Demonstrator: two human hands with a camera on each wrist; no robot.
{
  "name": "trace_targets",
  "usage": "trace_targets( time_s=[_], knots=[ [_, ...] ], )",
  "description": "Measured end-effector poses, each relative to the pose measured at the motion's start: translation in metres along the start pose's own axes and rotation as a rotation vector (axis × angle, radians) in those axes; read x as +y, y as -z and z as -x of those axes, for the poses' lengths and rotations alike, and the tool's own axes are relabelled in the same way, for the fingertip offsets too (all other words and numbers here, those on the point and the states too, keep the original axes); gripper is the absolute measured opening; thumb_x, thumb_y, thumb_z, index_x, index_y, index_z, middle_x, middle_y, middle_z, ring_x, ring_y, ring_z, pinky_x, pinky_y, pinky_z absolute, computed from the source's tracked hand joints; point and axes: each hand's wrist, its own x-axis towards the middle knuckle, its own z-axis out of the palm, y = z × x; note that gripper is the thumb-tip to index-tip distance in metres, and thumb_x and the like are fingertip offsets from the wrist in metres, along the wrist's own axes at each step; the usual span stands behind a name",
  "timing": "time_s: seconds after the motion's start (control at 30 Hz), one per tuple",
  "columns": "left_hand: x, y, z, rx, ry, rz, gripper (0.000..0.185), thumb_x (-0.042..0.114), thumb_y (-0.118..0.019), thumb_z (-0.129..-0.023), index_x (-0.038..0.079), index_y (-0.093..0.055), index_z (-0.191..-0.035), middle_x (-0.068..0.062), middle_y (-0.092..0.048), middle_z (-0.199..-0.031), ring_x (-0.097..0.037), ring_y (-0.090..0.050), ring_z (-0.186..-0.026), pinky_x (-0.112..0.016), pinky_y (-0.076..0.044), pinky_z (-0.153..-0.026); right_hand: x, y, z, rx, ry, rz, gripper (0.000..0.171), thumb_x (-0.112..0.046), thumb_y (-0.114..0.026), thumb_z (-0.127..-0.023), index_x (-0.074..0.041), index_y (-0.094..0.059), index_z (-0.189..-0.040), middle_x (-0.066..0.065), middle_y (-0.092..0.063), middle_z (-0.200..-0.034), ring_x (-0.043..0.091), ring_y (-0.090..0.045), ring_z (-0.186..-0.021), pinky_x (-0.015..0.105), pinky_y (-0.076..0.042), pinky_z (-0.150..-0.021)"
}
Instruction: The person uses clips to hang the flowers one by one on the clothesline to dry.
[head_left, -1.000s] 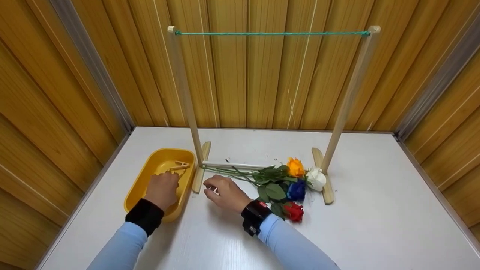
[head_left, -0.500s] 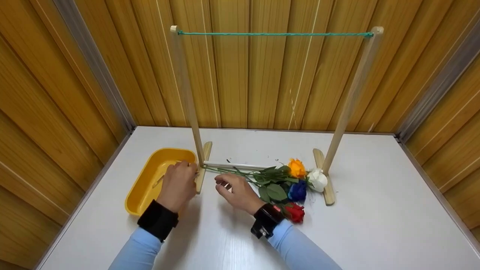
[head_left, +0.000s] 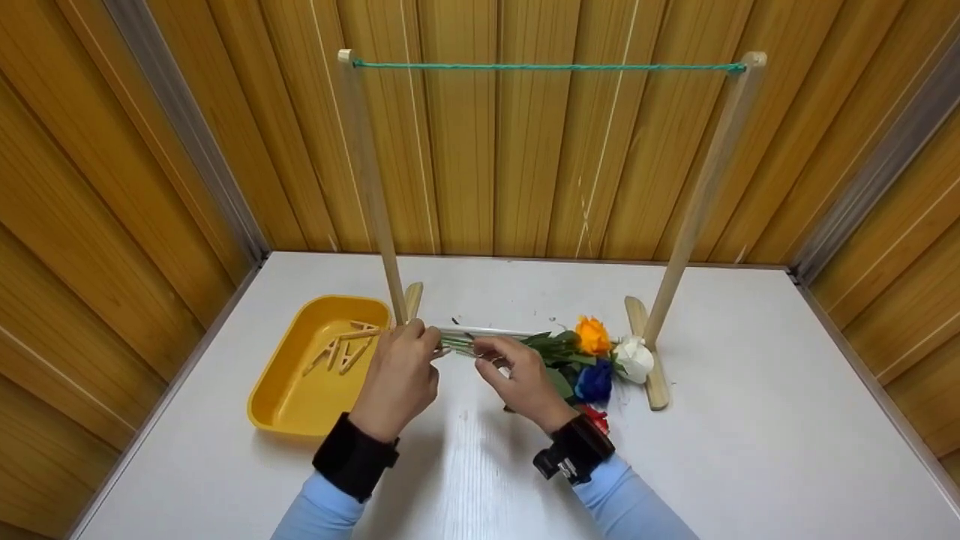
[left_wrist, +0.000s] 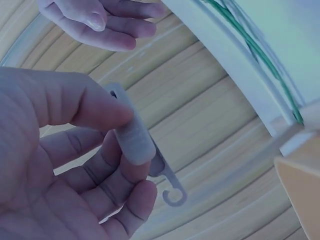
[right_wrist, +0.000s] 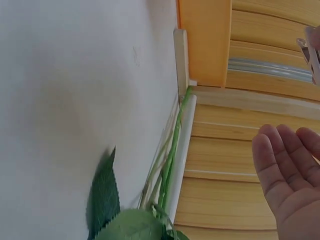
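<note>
In the left wrist view my left hand (left_wrist: 65, 145) pinches a clothespin (left_wrist: 135, 137) between thumb and fingers; a small open hook sticks out at its lower end. Seen from the head, the left hand is just right of the yellow tray (head_left: 289, 409), in front of the frame's left post. My right hand (head_left: 525, 382) faces it a short gap away, fingers loosely bent and holding nothing. Stems of artificial roses pass behind both hands. An orange rose (head_left: 592, 335), a white rose (head_left: 634, 358), a blue rose (head_left: 595, 381) and a partly hidden red rose (head_left: 598, 417) lie right of them.
Several wooden clothespins (head_left: 350, 354) lie in the tray. A wooden frame stands on the white table (head_left: 750, 420), with a green cord (head_left: 547, 67) strung between its left post (head_left: 375, 195) and right post (head_left: 694, 202). Wood-patterned panels enclose the back and sides.
My left hand has come out of the tray to the right with a clothespin. The right hand has moved right and slightly forward, nearer the roses. The tray and frame stay put.
</note>
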Motion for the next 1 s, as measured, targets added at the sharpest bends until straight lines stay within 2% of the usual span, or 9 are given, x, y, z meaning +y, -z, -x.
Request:
trace_targets(
  time_s=[0.2,0.47,0.73,1.0],
  knots=[
    [0.018,-0.005,-0.003,0.005,-0.003,0.045,0.023,-0.010,-0.073,-0.073,0.005,-0.070,-0.089,-0.006,-0.057,-0.077,-0.029,-0.060,-0.072,-0.041,-0.046,-0.071,-0.004,0.010,0.009,0.039,-0.024,-0.058,0.027,-0.002,-0.068,-0.098,0.003,-0.068,-0.125,0.018,-0.071,-0.116,0.029,-0.070,-0.097,0.035,-0.060,-0.084],
    [0.035,-0.017,0.002,0.004,-0.009,0.187,0.028,-0.014,-0.067,-0.070,0.005,-0.066,-0.091,-0.004,-0.055,-0.081,-0.021,-0.056,-0.073,-0.039,-0.046,-0.071,-0.006,0.017,0.023,0.038,-0.059,-0.082,0.033,-0.004,-0.069,-0.097,0.001,-0.066,-0.130,0.013,-0.072,-0.116,0.029,-0.071,-0.100,0.035,-0.060,-0.086],
    [0.042,-0.027,0.009,-0.044,-0.005,0.263,0.036,-0.014,-0.065,-0.071,0.004,-0.071,-0.102,-0.003,-0.057,-0.082,-0.019,-0.056,-0.073,-0.033,-0.039,-0.067,0.000,0.019,0.034,-0.021,-0.084,-0.084,0.040,-0.006,-0.071,-0.097,-0.001,-0.064,-0.136,0.014,-0.072,-0.118,0.027,-0.073,-0.097,0.033,-0.061,-0.083],
    [0.043,-0.034,0.015,-0.077,-0.004,0.285,0.036,-0.012,-0.066,-0.069,0.005,-0.070,-0.100,-0.003,-0.059,-0.086,-0.018,-0.056,-0.075,-0.031,-0.039,-0.068,0.006,0.018,0.041,-0.042,-0.046,-0.134,0.039,-0.003,-0.071,-0.096,0.002,-0.065,-0.134,0.018,-0.073,-0.118,0.032,-0.075,-0.095,0.034,-0.062,-0.078]
  ],
)
